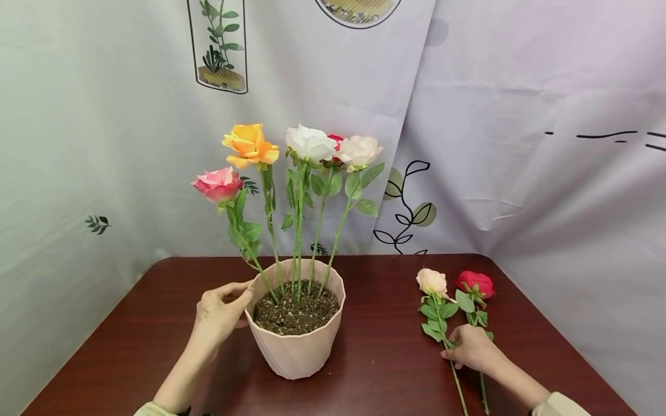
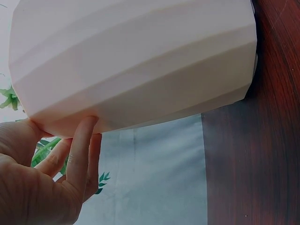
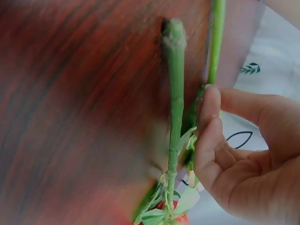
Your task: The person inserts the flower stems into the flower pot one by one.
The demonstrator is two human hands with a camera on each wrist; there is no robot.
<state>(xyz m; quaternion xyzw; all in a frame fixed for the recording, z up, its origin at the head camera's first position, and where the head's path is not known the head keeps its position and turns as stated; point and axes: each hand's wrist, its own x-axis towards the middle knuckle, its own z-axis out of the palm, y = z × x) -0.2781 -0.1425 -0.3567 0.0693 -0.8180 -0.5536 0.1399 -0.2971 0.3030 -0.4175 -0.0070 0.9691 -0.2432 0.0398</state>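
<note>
A pale pink faceted flowerpot (image 1: 296, 353) filled with dark soil (image 1: 293, 315) stands left of the table's middle. My left hand (image 1: 221, 309) grips its left rim, with fingers against the outer wall in the left wrist view. Upright in the soil are a pink rose (image 1: 218, 185), an orange rose (image 1: 251, 145), a white rose (image 1: 310, 143), a pale cream rose (image 1: 359, 152) and a red one partly hidden behind them. At the right, my right hand (image 1: 472, 348) pinches the stem of a peach rose (image 1: 433, 283). Beside it lies a red rose (image 1: 476, 284), its stem partly under that hand.
The dark red-brown wooden table (image 1: 387, 335) has rounded back corners. Behind it hangs a pale cloth backdrop (image 1: 468, 144) printed with leaves and plant drawings. The rose heads in the pot rise in front of this cloth.
</note>
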